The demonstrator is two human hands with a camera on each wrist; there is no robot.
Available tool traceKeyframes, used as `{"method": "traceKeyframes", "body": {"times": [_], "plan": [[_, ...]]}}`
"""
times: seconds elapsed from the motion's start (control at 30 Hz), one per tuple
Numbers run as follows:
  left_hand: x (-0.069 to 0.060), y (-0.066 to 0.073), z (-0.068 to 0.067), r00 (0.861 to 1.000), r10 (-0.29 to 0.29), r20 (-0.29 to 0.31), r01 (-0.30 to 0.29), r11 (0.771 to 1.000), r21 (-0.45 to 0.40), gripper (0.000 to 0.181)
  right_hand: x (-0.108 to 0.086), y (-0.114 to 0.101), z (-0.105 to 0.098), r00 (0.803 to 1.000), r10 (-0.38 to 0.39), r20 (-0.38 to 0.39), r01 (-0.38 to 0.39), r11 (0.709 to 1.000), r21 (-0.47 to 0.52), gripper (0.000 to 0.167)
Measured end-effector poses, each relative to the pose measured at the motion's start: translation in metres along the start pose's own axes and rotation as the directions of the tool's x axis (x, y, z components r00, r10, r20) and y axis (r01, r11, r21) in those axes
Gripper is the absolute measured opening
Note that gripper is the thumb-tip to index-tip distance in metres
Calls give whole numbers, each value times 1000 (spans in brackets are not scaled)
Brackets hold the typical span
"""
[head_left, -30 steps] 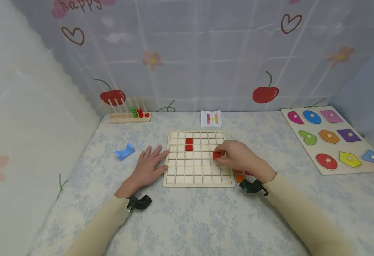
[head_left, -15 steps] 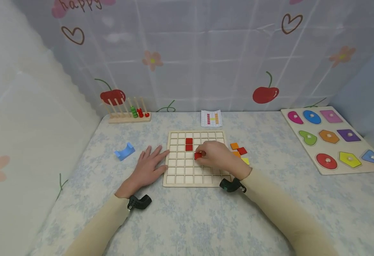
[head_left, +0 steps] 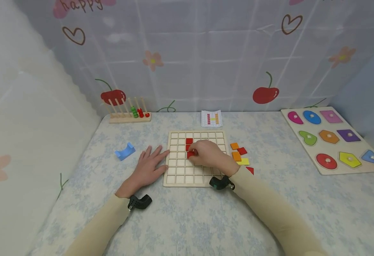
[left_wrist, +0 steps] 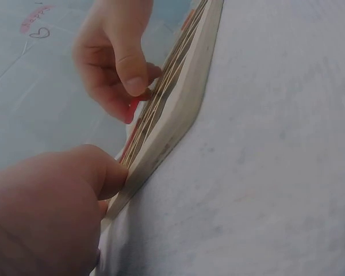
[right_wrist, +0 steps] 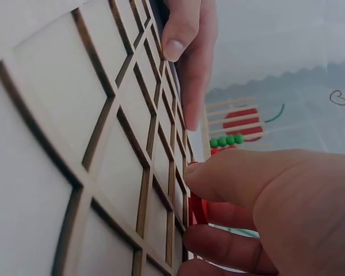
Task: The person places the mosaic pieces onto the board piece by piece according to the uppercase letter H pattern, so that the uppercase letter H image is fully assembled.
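A wooden grid board (head_left: pixel 180 170) lies on the table, two red square tiles (head_left: pixel 189 141) set in one column of its cells. My right hand (head_left: pixel 207 153) pinches a third red tile (head_left: pixel 190 154) between thumb and fingers, just below those two. In the right wrist view that red tile (right_wrist: pixel 198 208) is tilted at the grid's surface, partly hidden by the fingers. My left hand (head_left: pixel 148 167) lies with fingers spread, thumb and fingertips touching the board's left edge. The left wrist view shows this left hand (left_wrist: pixel 57 195) against the board's rim (left_wrist: pixel 172 123).
Loose orange, red and yellow tiles (head_left: pixel 236 156) lie right of the board. Behind it is a printed pattern card (head_left: pixel 211 118). A bead counting rack (head_left: pixel 130 117) stands back left, a blue curved piece (head_left: pixel 125 152) at left. A shape puzzle board (head_left: pixel 334 140) lies at right.
My right hand has carried the red tile leftward across the board to the column of red tiles, uncovering the loose tiles at right. My left hand has stayed in place.
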State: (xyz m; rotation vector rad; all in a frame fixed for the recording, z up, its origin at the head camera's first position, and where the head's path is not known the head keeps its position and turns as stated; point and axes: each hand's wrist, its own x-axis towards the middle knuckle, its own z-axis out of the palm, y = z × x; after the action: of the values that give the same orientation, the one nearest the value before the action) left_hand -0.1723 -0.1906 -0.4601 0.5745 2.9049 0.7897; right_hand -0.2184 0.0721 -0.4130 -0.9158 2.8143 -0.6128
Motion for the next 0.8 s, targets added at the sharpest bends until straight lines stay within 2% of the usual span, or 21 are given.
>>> {"method": "traceKeyframes", "body": {"times": [0.23, 0.8], "plan": [[-1, 0, 0, 1000, -2, 2, 2, 1000, -2, 59, 4, 0, 6, 1000, -4, -9, 4, 999, 42, 23], [0, 1, -1, 1000, -6, 1, 6, 1000, -6, 59, 5, 0, 8, 1000, 4, -18, -3, 999, 53, 26]]}}
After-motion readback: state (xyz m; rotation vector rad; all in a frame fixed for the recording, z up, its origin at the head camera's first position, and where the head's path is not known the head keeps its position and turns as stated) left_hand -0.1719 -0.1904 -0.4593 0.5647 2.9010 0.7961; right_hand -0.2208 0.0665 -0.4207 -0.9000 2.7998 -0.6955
